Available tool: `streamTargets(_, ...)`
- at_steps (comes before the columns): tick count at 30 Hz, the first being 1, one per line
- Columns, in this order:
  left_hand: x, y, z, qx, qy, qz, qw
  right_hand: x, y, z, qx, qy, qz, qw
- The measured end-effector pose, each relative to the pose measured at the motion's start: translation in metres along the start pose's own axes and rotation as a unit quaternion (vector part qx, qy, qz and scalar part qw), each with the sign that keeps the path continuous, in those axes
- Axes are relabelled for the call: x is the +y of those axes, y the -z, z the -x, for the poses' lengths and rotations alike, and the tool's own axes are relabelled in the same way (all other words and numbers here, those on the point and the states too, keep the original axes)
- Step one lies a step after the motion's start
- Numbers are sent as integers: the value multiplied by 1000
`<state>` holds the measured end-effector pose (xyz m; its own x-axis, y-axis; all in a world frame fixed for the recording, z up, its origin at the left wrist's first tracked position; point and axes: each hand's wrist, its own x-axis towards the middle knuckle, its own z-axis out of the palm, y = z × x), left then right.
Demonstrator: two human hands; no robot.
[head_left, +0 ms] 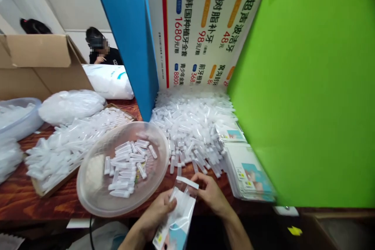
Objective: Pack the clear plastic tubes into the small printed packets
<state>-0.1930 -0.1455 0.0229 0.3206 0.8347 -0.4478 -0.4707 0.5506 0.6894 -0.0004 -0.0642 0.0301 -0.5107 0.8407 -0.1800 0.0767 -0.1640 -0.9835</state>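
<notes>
My left hand [156, 211] is closed around a clear plastic packet [181, 213] with a printed white and blue card face, its thumb lying across the front. At the packet's upper end, the fingers of my right hand [213, 195] are closed by the white-edged flap and appear to pinch it; the fingertips are partly hidden. Just beyond both hands lies a large heap of small translucent capped tubes [193, 125]. To the left, a round translucent plastic basin [88, 193] holds several more of these tubes [124, 164].
A stack of printed packets [254, 175] lies right of the heap, beside a tall green panel [307, 86]. A blue panel [129, 35] and a price board [205, 39] enclose the heap. Left are a tube-filled tray [67, 140], plastic bags [72, 105] and a cardboard box [38, 66]. People sit behind.
</notes>
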Motion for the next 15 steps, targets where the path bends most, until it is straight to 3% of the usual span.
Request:
streamTargets(4, 0, -8, -7, 95, 65, -6, 993, 18, 4, 20, -25, 42, -22, 999)
streamTargets(8, -7, -8, -16, 66, 18, -93, 993, 32, 14, 36, -36, 15, -136, 990)
streamTargets(12, -12, -11, -27, 92, -7, -155, 984, 32, 14, 36, -41, -9, -28, 999)
streamTargets(15, -12, -16, -35, 74, -20, -217, 973, 25, 19, 43, 1, -54, 7, 999)
